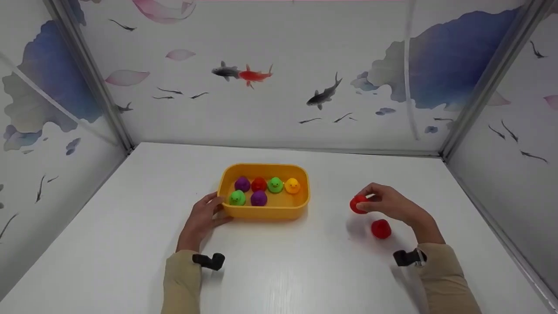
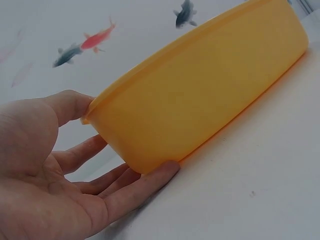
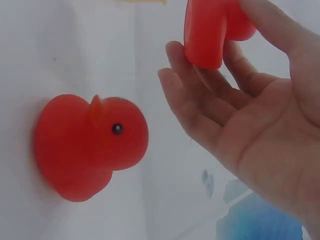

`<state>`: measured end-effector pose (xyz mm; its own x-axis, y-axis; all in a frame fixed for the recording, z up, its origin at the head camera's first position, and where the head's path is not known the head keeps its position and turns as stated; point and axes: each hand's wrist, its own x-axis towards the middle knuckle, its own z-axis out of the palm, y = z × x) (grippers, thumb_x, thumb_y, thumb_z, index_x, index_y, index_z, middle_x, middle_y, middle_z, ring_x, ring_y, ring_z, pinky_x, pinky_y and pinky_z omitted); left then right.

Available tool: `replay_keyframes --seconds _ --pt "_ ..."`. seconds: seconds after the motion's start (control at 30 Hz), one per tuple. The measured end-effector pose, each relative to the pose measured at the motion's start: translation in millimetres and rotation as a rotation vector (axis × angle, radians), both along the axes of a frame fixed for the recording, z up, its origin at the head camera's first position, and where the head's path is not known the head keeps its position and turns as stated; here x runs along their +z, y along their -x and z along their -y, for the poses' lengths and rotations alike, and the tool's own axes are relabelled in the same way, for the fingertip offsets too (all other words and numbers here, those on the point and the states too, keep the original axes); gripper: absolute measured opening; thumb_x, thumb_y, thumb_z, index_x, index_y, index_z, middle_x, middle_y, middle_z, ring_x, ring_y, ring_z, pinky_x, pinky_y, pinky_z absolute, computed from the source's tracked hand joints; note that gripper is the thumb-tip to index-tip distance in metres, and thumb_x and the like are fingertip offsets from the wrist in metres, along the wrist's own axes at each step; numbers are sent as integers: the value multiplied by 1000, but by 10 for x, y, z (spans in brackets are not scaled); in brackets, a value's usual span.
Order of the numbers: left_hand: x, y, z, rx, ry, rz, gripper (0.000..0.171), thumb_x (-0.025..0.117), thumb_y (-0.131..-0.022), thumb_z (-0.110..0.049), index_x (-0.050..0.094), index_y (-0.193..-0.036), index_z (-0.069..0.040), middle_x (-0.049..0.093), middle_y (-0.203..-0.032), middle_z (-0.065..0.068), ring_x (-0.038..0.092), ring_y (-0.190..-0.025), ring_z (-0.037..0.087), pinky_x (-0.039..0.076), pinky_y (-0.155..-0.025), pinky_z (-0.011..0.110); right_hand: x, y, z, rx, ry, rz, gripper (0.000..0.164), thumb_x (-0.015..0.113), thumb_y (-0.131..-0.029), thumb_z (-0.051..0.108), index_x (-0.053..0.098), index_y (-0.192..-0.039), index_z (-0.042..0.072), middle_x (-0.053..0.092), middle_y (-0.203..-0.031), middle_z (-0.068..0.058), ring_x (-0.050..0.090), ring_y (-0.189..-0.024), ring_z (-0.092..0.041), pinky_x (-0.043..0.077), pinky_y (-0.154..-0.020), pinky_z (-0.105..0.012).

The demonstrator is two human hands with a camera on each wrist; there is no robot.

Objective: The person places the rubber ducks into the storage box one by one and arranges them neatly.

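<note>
My left hand point(image 1: 202, 218) grips the near left corner of a yellow plastic bin point(image 1: 266, 213), its digits spread around the wall and low edge in the left wrist view. Off to the right, my right hand point(image 1: 388, 203) pinches a red toy duck point(image 1: 358, 204) between thumb and fingers, held above the table. A second red toy duck point(image 1: 381, 229) sits on the table just below that hand; its black eye shows in the right wrist view. Inside the bin are several toy ducks: purple point(image 1: 259, 198), green point(image 1: 237, 198), red point(image 1: 259, 185) and yellow point(image 1: 292, 186).
The white table point(image 1: 279, 270) is bounded by pale panels at the back and both sides. Painted fish, petals and blue leaf shapes decorate the back panel point(image 1: 279, 109). Metal posts point(image 1: 93, 74) stand in the back corners. Each sleeved wrist carries a small black camera point(image 1: 210, 261).
</note>
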<state>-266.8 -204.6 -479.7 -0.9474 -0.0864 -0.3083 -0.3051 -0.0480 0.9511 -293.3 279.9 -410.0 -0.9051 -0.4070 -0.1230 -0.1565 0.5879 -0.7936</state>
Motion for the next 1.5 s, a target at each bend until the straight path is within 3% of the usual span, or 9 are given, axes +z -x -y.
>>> replay_keyframes --seconds 0.4,0.83,1.1,1.5 --pt "2 -17 9 -8 14 4 56 49 -105 -38 35 -154 -15 44 -155 15 52 -136 30 58 -96 35 21 44 163 -80 56 -40 47 68 -96 35 50 -126 4 59 -130 -18 59 -115 -29 55 -98 -39" --pt "51 11 5 5 0 17 55 50 -105 -37 37 -154 -17 45 -154 13 52 -135 28 58 -97 34 53 186 472 -141 126 -62 55 63 -98 40 49 -139 7 55 -140 -19 59 -125 -37 48 -110 -54" --pt "46 5 -8 2 -31 -8 53 50 -105 -34 38 -153 -14 45 -154 14 52 -135 30 58 -97 37 84 210 798 -168 118 -38 47 63 -98 31 53 -140 11 54 -144 -15 60 -125 -33 55 -104 -39" --pt "3 2 -6 -7 -6 3 55 50 -105 -37 37 -154 -16 44 -155 13 52 -136 28 58 -98 35 86 181 1191 -159 182 -20 43 64 -98 30 56 -137 15 58 -140 -12 64 -118 -29 53 -107 -42"
